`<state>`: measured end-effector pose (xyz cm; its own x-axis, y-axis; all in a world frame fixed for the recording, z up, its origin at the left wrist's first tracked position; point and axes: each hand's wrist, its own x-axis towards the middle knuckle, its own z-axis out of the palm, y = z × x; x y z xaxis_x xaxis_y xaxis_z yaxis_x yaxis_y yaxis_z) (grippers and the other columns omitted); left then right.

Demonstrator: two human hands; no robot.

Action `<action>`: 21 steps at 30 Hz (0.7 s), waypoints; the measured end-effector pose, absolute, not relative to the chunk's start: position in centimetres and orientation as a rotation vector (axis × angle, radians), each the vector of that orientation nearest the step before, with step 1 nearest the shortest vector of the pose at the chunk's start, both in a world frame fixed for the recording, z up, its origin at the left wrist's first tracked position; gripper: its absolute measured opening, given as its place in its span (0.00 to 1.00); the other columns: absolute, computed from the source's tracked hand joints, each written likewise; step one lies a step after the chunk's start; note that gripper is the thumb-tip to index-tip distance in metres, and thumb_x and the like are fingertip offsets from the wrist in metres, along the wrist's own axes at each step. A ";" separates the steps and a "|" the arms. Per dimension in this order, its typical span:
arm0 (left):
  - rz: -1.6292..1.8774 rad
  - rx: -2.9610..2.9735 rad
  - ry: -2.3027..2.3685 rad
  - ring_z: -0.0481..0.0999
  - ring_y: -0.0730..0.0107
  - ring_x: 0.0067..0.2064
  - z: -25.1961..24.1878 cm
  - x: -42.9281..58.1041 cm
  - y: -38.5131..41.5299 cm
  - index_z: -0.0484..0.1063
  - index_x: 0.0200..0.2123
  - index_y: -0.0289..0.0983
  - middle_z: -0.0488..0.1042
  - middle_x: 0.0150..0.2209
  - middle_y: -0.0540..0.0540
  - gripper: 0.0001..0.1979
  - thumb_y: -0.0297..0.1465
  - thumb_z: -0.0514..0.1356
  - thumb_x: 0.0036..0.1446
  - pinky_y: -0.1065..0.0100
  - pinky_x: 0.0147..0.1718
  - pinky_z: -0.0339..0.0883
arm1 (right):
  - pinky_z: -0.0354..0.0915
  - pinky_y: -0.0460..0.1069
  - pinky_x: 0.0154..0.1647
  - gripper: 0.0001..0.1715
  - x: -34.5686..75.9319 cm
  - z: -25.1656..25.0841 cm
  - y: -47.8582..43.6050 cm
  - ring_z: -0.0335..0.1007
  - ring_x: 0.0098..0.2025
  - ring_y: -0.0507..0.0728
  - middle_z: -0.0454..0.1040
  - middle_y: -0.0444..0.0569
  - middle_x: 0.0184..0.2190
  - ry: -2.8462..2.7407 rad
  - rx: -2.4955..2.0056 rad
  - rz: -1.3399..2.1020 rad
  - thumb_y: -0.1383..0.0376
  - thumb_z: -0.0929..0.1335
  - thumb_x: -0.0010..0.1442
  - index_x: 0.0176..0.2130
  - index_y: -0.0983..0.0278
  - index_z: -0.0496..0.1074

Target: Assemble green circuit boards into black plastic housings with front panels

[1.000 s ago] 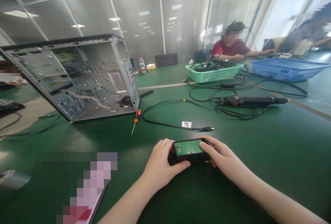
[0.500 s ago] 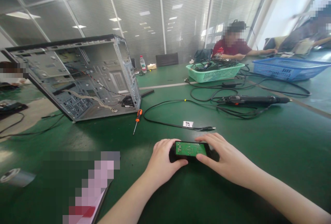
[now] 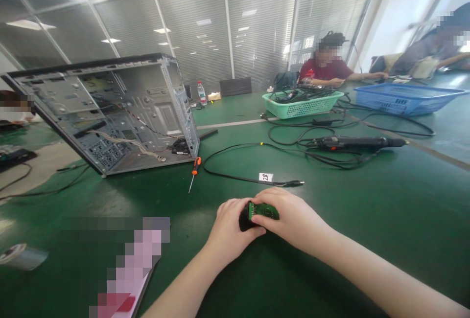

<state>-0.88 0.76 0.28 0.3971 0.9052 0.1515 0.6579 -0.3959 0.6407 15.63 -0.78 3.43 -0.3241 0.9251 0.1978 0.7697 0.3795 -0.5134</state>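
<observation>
My left hand (image 3: 226, 232) is wrapped round the left end of a small black casing (image 3: 244, 220), thumb in front and fingers behind. A green circuit board (image 3: 267, 210) sits in the casing with its solder side facing me. My right hand (image 3: 293, 217) grips the board near its left part, the thumb on the near side and the fingers on the far side. It hides the board's right end. Beyond the hands lie a black cable plug (image 3: 293, 183) and a white paper label (image 3: 266, 177) marked 28.
An opened computer case (image 3: 147, 112) stands at the left, an orange-handled screwdriver (image 3: 194, 171) beside it. Farther right lie a black electric screwdriver (image 3: 360, 142), a green basket (image 3: 301, 107) of cables and a blue basket (image 3: 411, 102). A tape roll (image 3: 25, 257) is at left. People sit at the far right.
My right hand has slid left along the casing and closed over the circuit board, covering more of it. My left hand keeps its hold. The view has shifted slightly.
</observation>
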 end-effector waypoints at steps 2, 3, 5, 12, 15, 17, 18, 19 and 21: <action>0.670 2.175 1.333 0.69 0.55 0.50 0.3 -0.9 0.8 0.70 0.47 0.39 0.74 0.47 0.43 0.25 0.31 0.69 0.43 0.53 0.51 0.59 | 0.63 0.54 0.47 0.10 15.7 3.4 -0.8 0.65 0.45 0.57 0.71 0.45 0.40 -2.137 -1.472 0.530 0.67 0.72 0.55 0.40 0.64 0.73; 0.670 2.179 1.329 0.69 0.55 0.50 0.3 -0.9 0.8 0.70 0.47 0.39 0.73 0.47 0.43 0.25 0.31 0.69 0.42 0.53 0.51 0.59 | 0.63 0.53 0.47 0.10 15.7 3.3 -0.7 0.65 0.44 0.57 0.71 0.44 0.40 -2.110 -1.472 0.563 0.67 0.72 0.55 0.39 0.63 0.73; 0.670 2.190 1.318 0.69 0.54 0.50 0.2 -0.9 0.8 0.70 0.47 0.40 0.74 0.46 0.44 0.26 0.31 0.69 0.41 0.53 0.51 0.60 | 0.63 0.52 0.46 0.08 15.7 3.2 -0.7 0.66 0.43 0.57 0.71 0.44 0.40 -2.066 -1.471 0.605 0.67 0.72 0.54 0.38 0.63 0.73; 0.699 2.199 1.303 0.70 0.54 0.49 0.0 -1.0 0.8 0.70 0.47 0.41 0.74 0.46 0.44 0.26 0.32 0.69 0.42 0.53 0.50 0.60 | 0.62 0.53 0.50 0.11 15.7 3.2 -1.1 0.65 0.49 0.58 0.69 0.48 0.47 -2.080 -1.424 0.552 0.71 0.70 0.55 0.41 0.66 0.69; 0.709 2.180 1.307 0.70 0.54 0.49 0.0 -1.1 0.9 0.70 0.46 0.41 0.74 0.45 0.44 0.25 0.31 0.69 0.42 0.54 0.49 0.61 | 0.64 0.52 0.43 0.10 16.0 4.2 -1.2 0.69 0.43 0.57 0.72 0.46 0.42 -2.057 -1.430 0.579 0.68 0.67 0.59 0.43 0.64 0.68; 0.701 2.179 1.303 0.70 0.54 0.48 0.2 -1.1 0.8 0.70 0.45 0.41 0.74 0.45 0.45 0.24 0.31 0.69 0.42 0.54 0.49 0.61 | 0.64 0.50 0.40 0.10 16.1 5.2 -1.3 0.69 0.41 0.57 0.72 0.45 0.39 -2.025 -1.407 0.545 0.66 0.65 0.59 0.43 0.63 0.68; 0.695 2.180 1.301 0.70 0.54 0.48 0.2 -1.1 0.8 0.70 0.45 0.41 0.74 0.45 0.45 0.24 0.31 0.69 0.42 0.53 0.49 0.61 | 0.64 0.50 0.39 0.10 16.1 5.8 -1.3 0.69 0.41 0.57 0.72 0.45 0.40 -2.009 -1.385 0.515 0.65 0.65 0.59 0.43 0.63 0.68; 0.691 2.180 1.301 0.70 0.54 0.48 0.3 -1.1 0.8 0.70 0.45 0.41 0.74 0.45 0.45 0.24 0.31 0.69 0.42 0.53 0.49 0.61 | 0.64 0.50 0.39 0.11 16.3 6.3 -1.3 0.69 0.41 0.57 0.72 0.46 0.40 -1.993 -1.365 0.481 0.64 0.64 0.59 0.42 0.63 0.68; 0.687 2.172 1.310 0.69 0.54 0.49 0.4 -1.0 0.8 0.70 0.46 0.42 0.74 0.45 0.45 0.25 0.31 0.69 0.42 0.52 0.49 0.60 | 0.64 0.50 0.38 0.14 17.3 7.1 -1.4 0.70 0.39 0.58 0.73 0.47 0.38 -1.954 -1.369 0.417 0.59 0.62 0.58 0.41 0.62 0.69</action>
